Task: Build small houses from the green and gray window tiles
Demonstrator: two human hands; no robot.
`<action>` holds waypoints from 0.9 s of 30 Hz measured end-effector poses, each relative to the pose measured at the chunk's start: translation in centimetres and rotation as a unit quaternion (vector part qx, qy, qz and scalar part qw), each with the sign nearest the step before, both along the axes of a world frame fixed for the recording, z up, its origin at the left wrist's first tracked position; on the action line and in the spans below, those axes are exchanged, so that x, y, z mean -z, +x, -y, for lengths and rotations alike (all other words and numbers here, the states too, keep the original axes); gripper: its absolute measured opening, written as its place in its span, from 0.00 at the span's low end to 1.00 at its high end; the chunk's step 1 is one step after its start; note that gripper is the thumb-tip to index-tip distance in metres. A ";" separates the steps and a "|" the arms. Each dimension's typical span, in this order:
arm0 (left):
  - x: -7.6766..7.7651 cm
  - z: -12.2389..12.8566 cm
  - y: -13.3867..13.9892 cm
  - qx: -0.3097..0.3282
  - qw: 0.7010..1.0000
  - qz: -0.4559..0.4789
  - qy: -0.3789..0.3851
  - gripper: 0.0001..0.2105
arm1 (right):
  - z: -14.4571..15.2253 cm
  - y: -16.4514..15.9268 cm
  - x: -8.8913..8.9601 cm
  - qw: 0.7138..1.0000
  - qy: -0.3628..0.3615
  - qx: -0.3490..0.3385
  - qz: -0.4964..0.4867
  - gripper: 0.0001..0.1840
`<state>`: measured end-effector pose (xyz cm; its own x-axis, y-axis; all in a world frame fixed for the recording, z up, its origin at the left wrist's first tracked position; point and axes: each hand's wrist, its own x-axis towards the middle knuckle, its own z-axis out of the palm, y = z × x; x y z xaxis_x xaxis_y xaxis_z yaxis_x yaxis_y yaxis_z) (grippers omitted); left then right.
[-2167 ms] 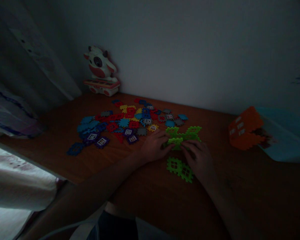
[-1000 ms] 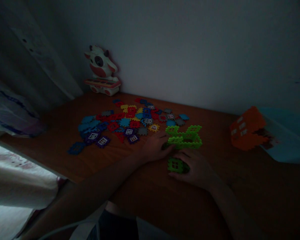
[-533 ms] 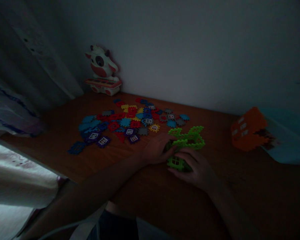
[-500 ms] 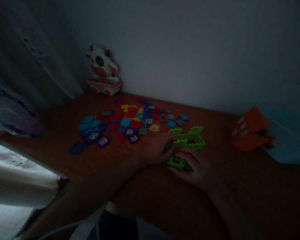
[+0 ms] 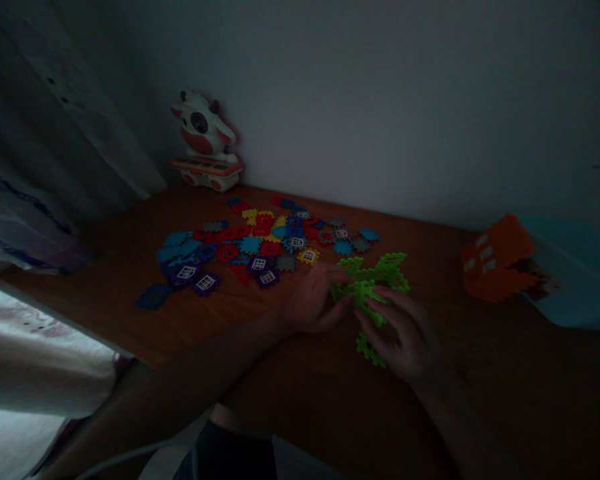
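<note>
Bright green interlocking toy tiles (image 5: 375, 275), joined into an open box-like shape, stand on the wooden table in front of me. My left hand (image 5: 316, 298) grips the left side of this structure between thumb and fingers. On its right front, my right hand (image 5: 403, 330) pinches part of the green tiles, fingers bent over them. One green tile (image 5: 370, 350) shows below my right fingers, hanging or leaning near the tabletop; its join to the rest is hidden by the hand.
Left of the hands, several loose tiles (image 5: 250, 245) in red, blue, yellow, grey and purple spread over the table (image 5: 220, 340). A cow toy with a keyboard (image 5: 207, 143) stands by the wall. Rightward are an orange tile structure (image 5: 497, 260) and a pale blue container (image 5: 563, 280).
My right hand has shifted slightly right and its grip has changed. The front green window tile has swung out of its upright place, and a green tile now shows lower down.
</note>
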<state>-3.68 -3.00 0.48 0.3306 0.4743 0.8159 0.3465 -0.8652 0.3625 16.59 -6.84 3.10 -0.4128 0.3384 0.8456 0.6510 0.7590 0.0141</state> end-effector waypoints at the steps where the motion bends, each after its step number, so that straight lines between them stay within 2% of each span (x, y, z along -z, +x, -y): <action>1: 0.0 0.0 0.0 0.001 1.000 0.002 0.004 0.16 | 0.0 0.0 0.0 1.000 0.000 -0.004 -0.002 0.33; 7: -0.2 0.0 -0.1 0.009 0.998 0.018 0.062 0.14 | -0.1 0.1 0.6 0.998 -0.008 -0.057 -0.016 0.41; 14: -0.2 -0.1 -0.1 0.013 0.996 0.007 0.088 0.12 | -0.1 0.0 0.8 0.995 -0.055 -0.084 -0.014 0.41; 20: -0.1 -0.1 0.0 0.026 0.996 0.036 0.082 0.17 | 0.0 0.3 0.6 0.990 -0.092 -0.094 -0.051 0.32; 24: -0.1 0.1 -0.2 0.026 0.995 -0.027 0.097 0.12 | -0.2 0.8 0.8 0.991 -0.090 -0.101 -0.022 0.28; 27: -0.1 0.3 -0.2 -0.002 0.993 -0.045 0.110 0.08 | -0.6 0.7 1.1 0.994 -0.083 -0.064 -0.039 0.25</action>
